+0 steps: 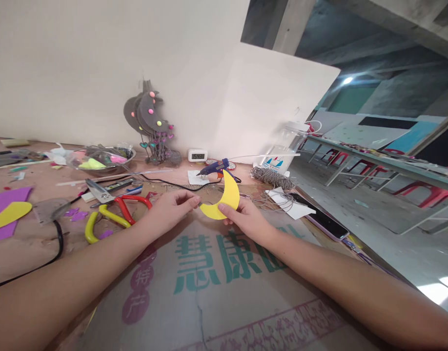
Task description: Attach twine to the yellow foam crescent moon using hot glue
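A yellow crescent moon cutout (232, 195), flat and thin, is gripped at its lower curve by my right hand (248, 217), thumb in front and fingers behind. At the crescent's left tip, my left hand (176, 207) has thumb and forefinger pinched together; a bit of grey shows there, too small to name. The cutout is raised over a printed sheet (216, 302) with green and purple lettering. Just behind it lies a blue hot glue gun (213, 168), its nozzle pointing left.
Left of my hands are scissors (123, 207), purple sheet (24, 192) and a bowl of bright scraps (99, 161). Grey moon ornaments (149, 114) stand against the white wall, near a small digital clock (198, 155). Grey cord (273, 176) and a phone (322, 218) lie right.
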Motion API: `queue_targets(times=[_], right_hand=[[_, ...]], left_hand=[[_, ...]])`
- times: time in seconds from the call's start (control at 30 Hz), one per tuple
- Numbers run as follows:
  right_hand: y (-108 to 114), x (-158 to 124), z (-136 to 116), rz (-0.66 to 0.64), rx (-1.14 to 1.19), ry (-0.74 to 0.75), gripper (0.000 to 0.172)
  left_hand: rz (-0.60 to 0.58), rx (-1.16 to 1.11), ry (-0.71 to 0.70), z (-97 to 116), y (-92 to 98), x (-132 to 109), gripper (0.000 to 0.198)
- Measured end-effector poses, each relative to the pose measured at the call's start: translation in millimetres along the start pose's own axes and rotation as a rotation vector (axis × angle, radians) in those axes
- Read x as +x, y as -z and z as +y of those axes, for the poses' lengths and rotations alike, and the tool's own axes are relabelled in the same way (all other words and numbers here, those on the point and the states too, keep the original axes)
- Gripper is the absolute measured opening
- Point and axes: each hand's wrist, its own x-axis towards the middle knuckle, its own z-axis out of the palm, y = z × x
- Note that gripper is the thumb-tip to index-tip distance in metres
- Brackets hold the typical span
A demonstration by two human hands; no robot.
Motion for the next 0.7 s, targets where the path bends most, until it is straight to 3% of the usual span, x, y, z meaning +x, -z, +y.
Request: queue_targets(times=[0.07, 0.17, 0.37, 0.53, 0.7], right_hand=[[-1, -1, 3, -0.093, -0.005, 0.056, 0.026], [-4, -1, 8, -0.176, -0.063, 0.150, 0.031], [-1, 3, 11, 0.058, -0.143, 0.197, 0.039], [1, 3, 6, 0.000, -0.055, 0.157, 0.037], [-1, 5, 9, 0.000, -0.090, 0.121, 0.022]], left_hand=[[0.005, -0.015, -0.014, -2, -0.1, 1, 0.032], [0.002, -0.024, -0.026, -4, -0.3, 2, 0.032], [-0.023, -0.012, -0.027, -1, -0.5, 0, 0.032], [-0.066, 0.006, -0.004, 4, -1.3, -2, 0.033], [-0.100, 0.060, -0.016, 5, -1.5, -3, 0.031]])
